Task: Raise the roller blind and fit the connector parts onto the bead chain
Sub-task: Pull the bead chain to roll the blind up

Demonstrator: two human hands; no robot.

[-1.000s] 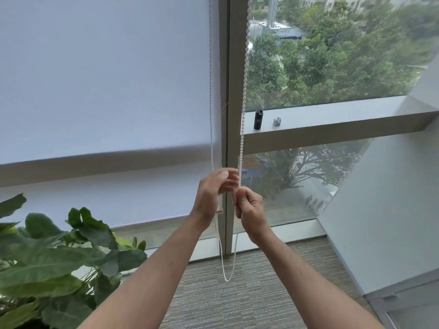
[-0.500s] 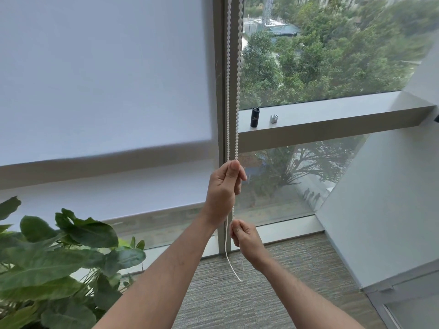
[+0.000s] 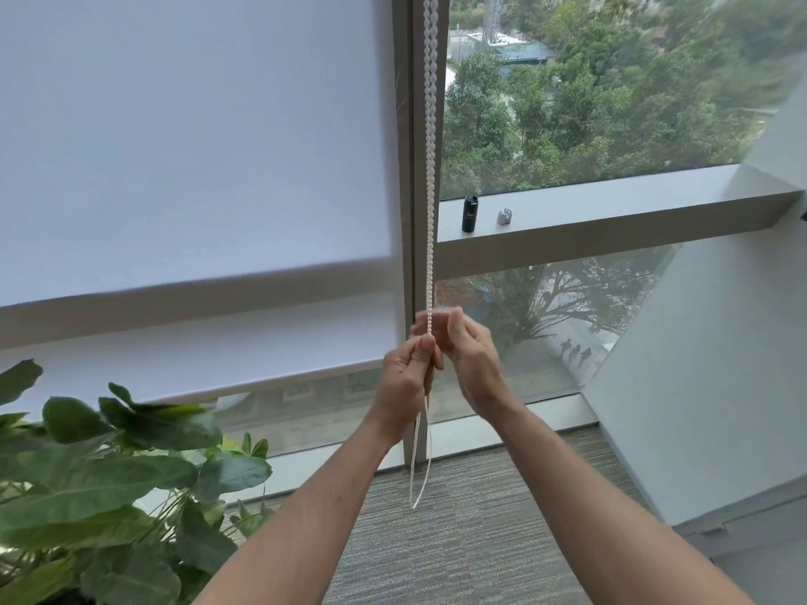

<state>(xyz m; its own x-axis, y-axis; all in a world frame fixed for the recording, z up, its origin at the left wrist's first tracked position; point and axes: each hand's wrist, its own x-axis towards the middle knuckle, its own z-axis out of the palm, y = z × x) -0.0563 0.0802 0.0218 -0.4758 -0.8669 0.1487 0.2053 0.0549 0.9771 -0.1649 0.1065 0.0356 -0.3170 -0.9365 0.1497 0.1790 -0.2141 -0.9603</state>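
Note:
The white roller blind (image 3: pixel 196 146) covers the left window down to a bottom edge near the plant's top. The white bead chain (image 3: pixel 430 168) hangs in two strands along the grey mullion, and its loop ends just above the carpet. My left hand (image 3: pixel 404 382) is shut on the chain, pinching it between thumb and forefinger. My right hand (image 3: pixel 469 360) is right beside it and slightly higher, its blurred fingers curled at the chain. A black cylindrical connector part (image 3: pixel 470 213) and a small grey connector part (image 3: pixel 504 216) stand on the window ledge (image 3: pixel 611 203).
A large-leaved green plant (image 3: pixel 109 473) fills the lower left corner. A slanted white wall (image 3: pixel 707 364) closes in on the right. Grey striped carpet (image 3: pixel 458 539) lies below the chain loop.
My right hand has risen from below the left hand to beside and slightly above it. My left hand has come down while holding the chain.

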